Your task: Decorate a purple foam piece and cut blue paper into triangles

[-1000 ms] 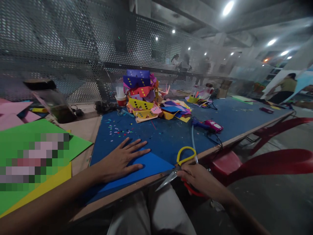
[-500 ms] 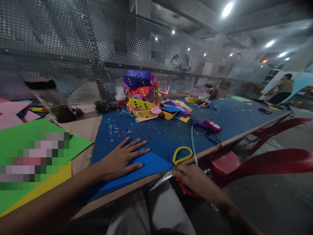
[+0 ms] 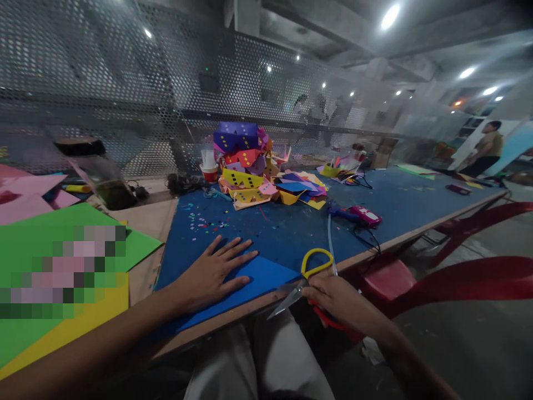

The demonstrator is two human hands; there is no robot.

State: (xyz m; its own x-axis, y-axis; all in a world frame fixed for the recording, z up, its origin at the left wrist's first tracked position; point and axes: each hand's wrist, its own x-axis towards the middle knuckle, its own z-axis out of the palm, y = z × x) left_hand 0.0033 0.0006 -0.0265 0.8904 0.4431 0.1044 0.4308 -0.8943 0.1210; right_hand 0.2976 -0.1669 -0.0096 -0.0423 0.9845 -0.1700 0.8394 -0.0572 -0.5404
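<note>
My left hand [image 3: 214, 273] lies flat with fingers spread on a sheet of bright blue paper [image 3: 270, 272] at the table's front edge. The paper's right end narrows to a point. Just beyond that point, my right hand [image 3: 331, 294] is closed around a pair of scissors [image 3: 316, 262] with one yellow and one red handle loop. Their blades [image 3: 287, 303] point down and to the left, below the table edge and above my lap. The fingers of my right hand partly cover the red loop.
Folded paper pieces [image 3: 241, 180] in several colours are piled at the table's back. Green paper [image 3: 141, 241] and yellow paper [image 3: 112, 291] lie at left near a tilted jar [image 3: 112, 178]. A glue gun [image 3: 341, 210] and maroon device [image 3: 365, 216] lie right. A red chair [image 3: 458, 278] stands beside the table.
The view has shifted slightly, so most things appear a little further right. My left hand stays flat on the blue paper and my right hand still holds the scissors.
</note>
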